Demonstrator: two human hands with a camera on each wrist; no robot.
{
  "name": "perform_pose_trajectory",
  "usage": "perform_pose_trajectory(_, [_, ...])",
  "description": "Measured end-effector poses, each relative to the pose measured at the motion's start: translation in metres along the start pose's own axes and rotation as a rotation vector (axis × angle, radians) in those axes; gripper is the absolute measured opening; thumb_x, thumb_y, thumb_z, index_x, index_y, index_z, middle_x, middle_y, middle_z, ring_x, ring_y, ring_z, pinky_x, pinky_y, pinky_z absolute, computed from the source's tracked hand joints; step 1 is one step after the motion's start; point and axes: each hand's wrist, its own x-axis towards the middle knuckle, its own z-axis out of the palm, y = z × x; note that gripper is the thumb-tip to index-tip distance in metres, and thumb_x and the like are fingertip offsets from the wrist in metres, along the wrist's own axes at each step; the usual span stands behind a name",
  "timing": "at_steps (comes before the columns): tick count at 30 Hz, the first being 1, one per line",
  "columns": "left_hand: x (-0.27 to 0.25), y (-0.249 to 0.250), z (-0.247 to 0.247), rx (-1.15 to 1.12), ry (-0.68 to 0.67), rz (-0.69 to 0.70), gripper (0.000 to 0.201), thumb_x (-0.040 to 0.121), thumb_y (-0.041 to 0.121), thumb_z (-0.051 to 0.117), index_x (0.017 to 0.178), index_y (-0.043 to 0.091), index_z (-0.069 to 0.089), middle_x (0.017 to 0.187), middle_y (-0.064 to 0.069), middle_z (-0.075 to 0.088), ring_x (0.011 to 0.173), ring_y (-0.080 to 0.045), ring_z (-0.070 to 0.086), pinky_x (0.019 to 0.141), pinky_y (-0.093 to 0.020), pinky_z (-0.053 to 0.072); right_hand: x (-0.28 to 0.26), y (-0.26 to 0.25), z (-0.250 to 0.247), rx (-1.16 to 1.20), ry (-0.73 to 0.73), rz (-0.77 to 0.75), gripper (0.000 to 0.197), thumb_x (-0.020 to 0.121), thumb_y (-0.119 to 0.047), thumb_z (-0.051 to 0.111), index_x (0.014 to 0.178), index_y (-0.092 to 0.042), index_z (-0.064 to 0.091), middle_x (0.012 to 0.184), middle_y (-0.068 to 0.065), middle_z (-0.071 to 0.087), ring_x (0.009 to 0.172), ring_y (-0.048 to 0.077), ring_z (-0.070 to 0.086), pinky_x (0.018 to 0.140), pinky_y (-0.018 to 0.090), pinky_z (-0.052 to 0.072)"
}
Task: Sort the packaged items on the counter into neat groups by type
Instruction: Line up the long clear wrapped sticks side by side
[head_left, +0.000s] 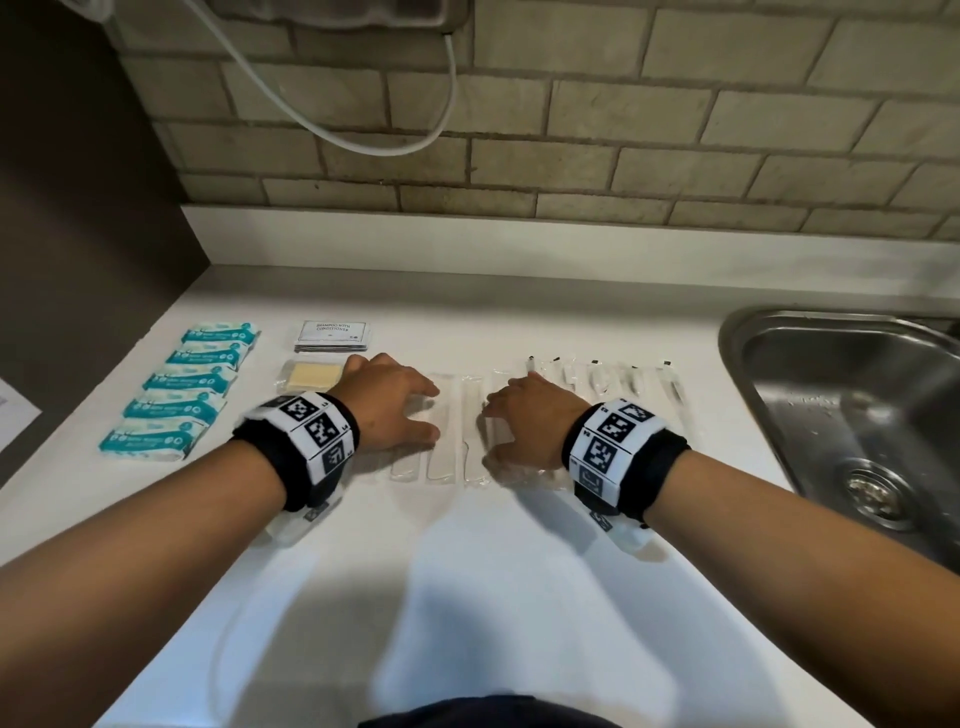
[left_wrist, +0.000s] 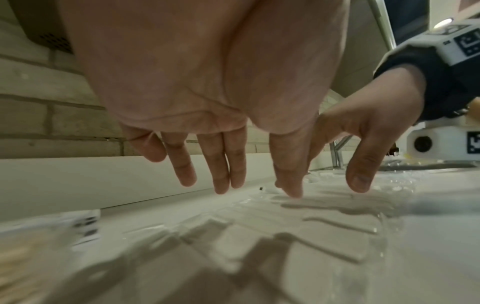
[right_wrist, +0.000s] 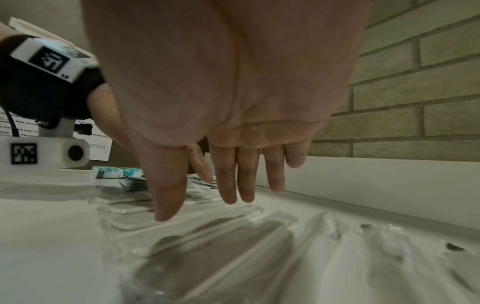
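Several long white items in clear wrap (head_left: 448, 431) lie side by side mid-counter. My left hand (head_left: 395, 405) hovers over their left end and my right hand (head_left: 524, 415) over their right end, both palm down with straight fingers. The left wrist view shows the left hand (left_wrist: 223, 164) with its thumb tip on the clear wrap (left_wrist: 259, 236). In the right wrist view the right hand (right_wrist: 228, 174) has its thumb tip on a wrapped white strip (right_wrist: 207, 228). Neither hand holds anything. Teal packets (head_left: 176, 395) form a column at left, beside shampoo sachets (head_left: 332, 335) and a wrapped soap bar (head_left: 311, 376).
A row of thin clear-wrapped items with black tips (head_left: 623, 384) lies right of my right hand. A steel sink (head_left: 831, 415) is sunk into the counter at far right. A tiled wall (head_left: 571, 156) backs the counter, and a sheet of paper (head_left: 13, 421) lies at the left edge.
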Motion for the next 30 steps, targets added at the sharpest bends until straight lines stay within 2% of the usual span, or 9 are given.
perform_pose_trajectory(2, [-0.004,-0.003,-0.001,0.037,-0.020,0.007,0.068,0.079,0.068,0.059,0.138,0.034,0.049,0.143,0.013,0.050,0.132,-0.017,0.033,0.103,-0.040,0.021,0.002,-0.005,0.000,0.031,-0.009,0.002,0.019,0.084,-0.045,0.057,0.096,-0.034,0.066,0.116,-0.009,0.064,0.117,0.016,0.050,0.112,0.037,0.024])
perform_pose_trajectory(4, [-0.006,-0.002,0.004,0.054,-0.035,0.023,0.072,0.078,0.070,0.058,0.139,0.033,0.048,0.145,0.013,0.048,0.133,-0.018,0.032,0.105,-0.040,0.020,0.002,-0.009,0.001,0.048,-0.025,0.016,0.012,0.081,-0.042,0.060,0.086,-0.034,0.067,0.108,-0.010,0.066,0.111,0.014,0.051,0.113,0.037,0.025])
perform_pose_trajectory(8, [-0.006,0.003,0.014,0.063,-0.058,0.068,0.063,0.078,0.068,0.058,0.129,0.032,0.057,0.147,0.017,0.045,0.136,-0.021,0.028,0.100,-0.039,0.014,0.001,-0.015,0.004,0.068,-0.030,0.031,0.010,0.078,-0.038,0.065,0.080,-0.030,0.071,0.091,-0.010,0.065,0.095,0.012,0.050,0.109,0.035,0.028])
perform_pose_trajectory(11, [-0.004,0.004,0.020,0.084,-0.100,0.076,0.062,0.078,0.068,0.057,0.127,0.031,0.058,0.146,0.018,0.046,0.137,-0.023,0.027,0.102,-0.039,0.017,0.000,-0.018,0.000,0.050,-0.055,0.030,0.010,0.079,-0.037,0.064,0.082,-0.031,0.071,0.094,-0.009,0.066,0.101,0.015,0.054,0.109,0.036,0.028])
perform_pose_trajectory(18, [-0.004,0.005,0.023,0.080,-0.108,0.084,0.059,0.078,0.067,0.057,0.124,0.029,0.061,0.146,0.017,0.045,0.137,-0.023,0.027,0.104,-0.039,0.017,-0.005,-0.024,-0.006,0.075,-0.072,0.041,0.014,0.081,-0.032,0.062,0.089,-0.030,0.074,0.102,-0.007,0.067,0.102,0.016,0.058,0.103,0.032,0.037])
perform_pose_trajectory(22, [-0.005,0.006,0.021,0.084,-0.118,0.077,0.061,0.080,0.065,0.058,0.128,0.028,0.059,0.146,0.016,0.046,0.139,-0.023,0.027,0.105,-0.039,0.017,-0.005,-0.026,-0.008,0.091,-0.083,0.059,0.015,0.081,-0.034,0.063,0.090,-0.030,0.074,0.102,-0.006,0.067,0.101,0.016,0.058,0.096,0.026,0.034])
perform_pose_trajectory(25, [-0.004,0.006,0.020,0.084,-0.110,0.075,0.058,0.079,0.065,0.058,0.123,0.028,0.061,0.140,0.012,0.053,0.135,-0.022,0.030,0.103,-0.040,0.019,-0.002,-0.025,-0.006,0.091,-0.099,0.078,0.013,0.079,-0.036,0.064,0.086,-0.031,0.073,0.099,-0.008,0.067,0.098,0.015,0.059,0.087,0.023,0.036])
perform_pose_trajectory(27, [-0.004,0.008,0.016,0.078,-0.100,0.072,0.058,0.079,0.065,0.057,0.125,0.029,0.059,0.140,0.010,0.053,0.133,-0.022,0.033,0.102,-0.040,0.019,-0.001,-0.025,-0.007,0.132,-0.096,0.120,0.016,0.076,-0.041,0.067,0.088,-0.032,0.071,0.099,-0.008,0.066,0.099,0.017,0.060,0.088,0.028,0.047])
perform_pose_trajectory(30, [-0.005,0.010,0.006,0.041,-0.067,0.058,0.062,0.082,0.062,0.058,0.135,0.030,0.053,0.143,0.009,0.051,0.132,-0.022,0.036,0.103,-0.041,0.021,-0.001,-0.025,-0.013,0.109,-0.073,0.158,0.050,0.077,-0.049,0.066,0.118,-0.020,0.062,0.121,0.001,0.062,0.112,0.023,0.058,0.094,0.041,0.051])
